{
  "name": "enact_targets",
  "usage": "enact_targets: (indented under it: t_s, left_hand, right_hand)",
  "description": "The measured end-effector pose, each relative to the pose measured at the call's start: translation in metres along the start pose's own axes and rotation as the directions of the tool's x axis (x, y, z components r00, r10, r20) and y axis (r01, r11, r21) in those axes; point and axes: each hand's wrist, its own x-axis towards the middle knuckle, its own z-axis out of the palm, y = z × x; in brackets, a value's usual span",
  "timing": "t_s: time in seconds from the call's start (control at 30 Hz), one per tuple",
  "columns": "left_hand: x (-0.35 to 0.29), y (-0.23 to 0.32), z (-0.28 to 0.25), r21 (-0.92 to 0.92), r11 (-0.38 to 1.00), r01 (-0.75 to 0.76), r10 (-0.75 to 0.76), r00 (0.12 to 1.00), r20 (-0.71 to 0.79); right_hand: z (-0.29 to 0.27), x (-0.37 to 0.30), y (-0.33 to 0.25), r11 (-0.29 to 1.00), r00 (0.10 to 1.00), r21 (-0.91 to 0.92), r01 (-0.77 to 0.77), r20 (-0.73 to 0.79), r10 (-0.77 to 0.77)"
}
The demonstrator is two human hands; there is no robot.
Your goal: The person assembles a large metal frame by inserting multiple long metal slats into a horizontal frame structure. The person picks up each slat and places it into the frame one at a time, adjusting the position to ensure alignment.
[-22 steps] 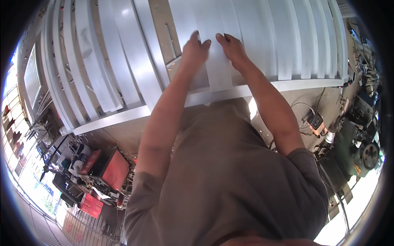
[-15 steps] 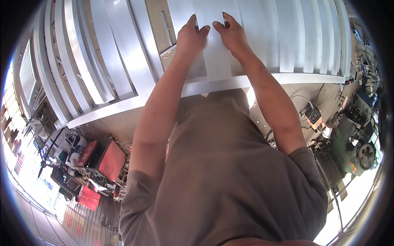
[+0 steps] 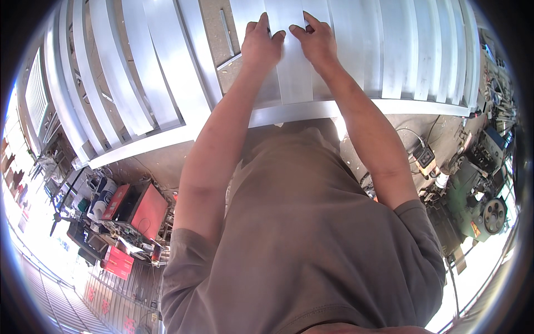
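A long pale metal slat (image 3: pixel 293 67) lies among several like it in a silvery louvred frame (image 3: pixel 356 106) on a workbench. My left hand (image 3: pixel 261 42) presses down on the slat's left side, fingers spread flat. My right hand (image 3: pixel 316 40) rests on its right side, fingertips almost touching the left hand's. Both arms reach forward over my brown shirt. Neither hand wraps around anything; the palms lie on top of the slat.
A second slatted frame (image 3: pixel 139 94) sits to the left, with a brown bench strip (image 3: pixel 214 33) between the two. On the floor stand red machines (image 3: pixel 147 209) at lower left, and a green machine (image 3: pixel 478 200) and a small cabled box (image 3: pixel 424 158) at right.
Both hands have slid farther forward along the slat and come closer together. The view has tilted, so the frame sits higher in the picture.
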Motion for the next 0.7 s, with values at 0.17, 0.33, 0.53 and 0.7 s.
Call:
enact_targets:
  t_s: [0.17,0.33,0.53,0.7]
  left_hand:
    - [-0.003,-0.002,0.002,0.004,1.0,-0.015,0.015,0.999,-0.036]
    - [0.0,0.006,0.003,0.102,0.995,0.021,-0.02,1.0,-0.01]
    - [-0.034,-0.019,-0.058,-0.161,0.982,-0.098,0.051,0.962,-0.269]
    - [-0.088,-0.103,-0.136,0.109,0.924,0.366,-0.28,0.843,-0.459]
  right_hand:
    - [0.0,-0.005,-0.003,0.998,0.999,-0.056,-0.008,-0.032,0.006]
    - [-0.005,-0.005,-0.01,0.995,1.0,-0.1,0.005,0.006,-0.004]
    - [-0.008,-0.03,-0.038,0.988,0.983,-0.125,0.088,-0.147,-0.106]
    - [0.063,-0.094,-0.075,0.917,0.876,0.23,0.327,0.29,-0.385]
